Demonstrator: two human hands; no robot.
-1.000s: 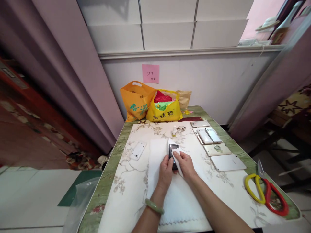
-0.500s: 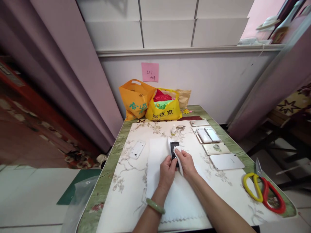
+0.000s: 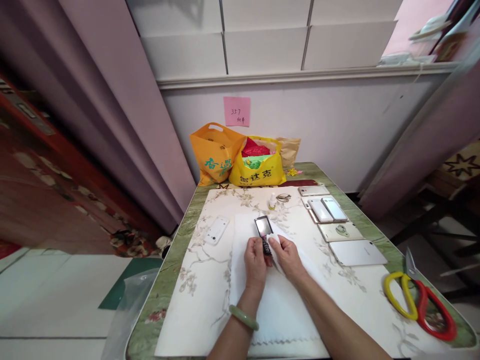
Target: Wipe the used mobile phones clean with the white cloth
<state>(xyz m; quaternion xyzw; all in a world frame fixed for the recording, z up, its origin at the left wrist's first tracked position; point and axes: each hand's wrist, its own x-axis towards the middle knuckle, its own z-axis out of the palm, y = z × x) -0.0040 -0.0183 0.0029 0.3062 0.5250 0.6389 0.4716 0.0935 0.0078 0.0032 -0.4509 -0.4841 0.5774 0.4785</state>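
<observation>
My left hand (image 3: 255, 261) grips the lower end of a small dark phone (image 3: 263, 227), whose screen faces up and reflects light. My right hand (image 3: 288, 256) pinches a small white wipe (image 3: 275, 242) against the phone's lower part. Both hands hover over a white cloth (image 3: 277, 305) spread on the table's floral mat. A green bangle (image 3: 243, 317) circles my left wrist.
A white phone (image 3: 215, 230) lies left of the cloth. Several phones and a tablet (image 3: 357, 252) line the right side. Yellow and red scissors (image 3: 420, 300) lie at the right edge. A small bottle (image 3: 272, 201), a ring, and yellow and orange bags (image 3: 256, 167) stand at the back.
The wipe has slid from the phone's screen down to its lower end, leaving the screen uncovered. The camera has shifted slightly.
</observation>
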